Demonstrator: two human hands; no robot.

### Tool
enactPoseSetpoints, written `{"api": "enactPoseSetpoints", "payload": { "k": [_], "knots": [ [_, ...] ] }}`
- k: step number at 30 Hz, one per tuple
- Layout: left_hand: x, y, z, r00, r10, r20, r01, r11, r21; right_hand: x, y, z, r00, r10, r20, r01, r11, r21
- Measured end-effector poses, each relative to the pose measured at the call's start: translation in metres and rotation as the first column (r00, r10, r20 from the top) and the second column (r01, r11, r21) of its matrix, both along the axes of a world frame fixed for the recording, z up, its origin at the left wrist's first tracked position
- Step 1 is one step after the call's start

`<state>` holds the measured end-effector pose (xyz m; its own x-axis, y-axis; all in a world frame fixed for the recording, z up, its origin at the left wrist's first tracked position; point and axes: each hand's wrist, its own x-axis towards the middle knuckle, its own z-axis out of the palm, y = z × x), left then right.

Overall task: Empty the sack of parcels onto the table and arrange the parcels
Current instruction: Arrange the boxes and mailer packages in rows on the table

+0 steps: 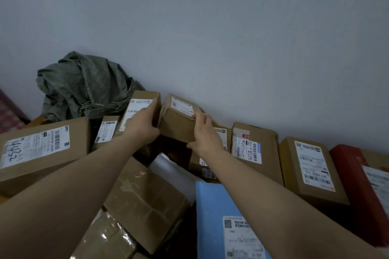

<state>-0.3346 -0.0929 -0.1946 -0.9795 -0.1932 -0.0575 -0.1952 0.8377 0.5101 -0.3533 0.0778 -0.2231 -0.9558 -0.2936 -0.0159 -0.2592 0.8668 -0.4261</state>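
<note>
Parcels crowd the wall; the sack (pixel 84 88) lies crumpled behind them. The left hand (pixel 141 125) grips a labelled box (pixel 140 109), and the right hand (pixel 205 134) clasps a taped box (pixel 179 120) touching it.

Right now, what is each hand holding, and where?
Left hand grips a labelled box across its top face; right hand grips a taped box at its right edge.

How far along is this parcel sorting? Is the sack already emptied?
The emptying looks done: the green sack lies crumpled by the wall. A row of boxes already stands along the wall at right. In hand: the left hand holds one brown box, the right hand another. Left: the jumbled pile nearer the person.
</note>
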Motion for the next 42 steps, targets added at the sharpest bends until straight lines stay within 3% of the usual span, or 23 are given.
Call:
{"api": "enactPoseSetpoints", "payload": {
  "k": [3,7,12,15,17,19,23,27,30,32,37,42],
  "knots": [
    [0.005,0.009,-0.002,0.994,-0.045,-0.103,0.059,0.988,0.140,0.002,-0.002,-0.003,0.994,0.076,-0.073,-0.064,0.986,0.155],
    [0.005,0.012,-0.020,0.986,-0.126,0.110,0.128,0.992,-0.017,0.005,0.007,-0.003,0.976,0.177,0.126,-0.186,0.980,0.068],
    [0.002,0.010,-0.028,0.996,-0.081,0.035,0.085,0.989,-0.123,0.001,0.037,-0.003,0.939,0.232,0.255,-0.315,0.875,0.367],
    [0.006,0.011,-0.026,0.992,-0.111,0.056,0.119,0.981,-0.152,-0.002,0.041,-0.007,0.978,0.186,0.096,-0.209,0.882,0.422],
    [0.010,0.014,-0.024,0.988,-0.137,0.071,0.146,0.979,-0.144,0.000,0.039,-0.008,0.991,0.122,-0.061,-0.088,0.914,0.397],
    [0.015,0.017,-0.019,0.980,-0.171,0.098,0.183,0.975,-0.128,0.005,0.038,-0.007,0.990,0.104,-0.095,-0.066,0.938,0.340],
    [0.033,0.034,-0.007,0.942,-0.290,0.166,0.291,0.956,0.017,0.023,0.050,0.003,0.992,0.091,0.091,-0.114,0.946,0.303],
    [0.053,0.070,0.000,0.837,-0.395,0.378,0.327,0.916,0.235,0.045,0.080,0.013,0.969,-0.070,0.236,0.039,0.990,0.136],
    [0.070,0.093,-0.001,0.732,-0.406,0.548,0.400,0.906,0.136,0.073,0.109,0.022,0.889,-0.157,0.430,0.160,0.987,0.031],
    [0.081,0.106,-0.005,0.729,-0.422,0.539,0.469,0.882,0.056,0.094,0.124,0.024,0.829,-0.179,0.530,0.143,0.984,0.110],
    [0.099,0.129,0.002,0.774,-0.469,0.426,0.390,0.882,0.264,0.134,0.146,0.027,0.799,-0.194,0.569,0.051,0.965,0.257],
    [0.112,0.106,0.025,0.925,-0.308,0.222,0.295,0.951,0.089,0.152,0.156,0.028,0.821,-0.274,0.501,-0.009,0.871,0.490]
  ]
}}
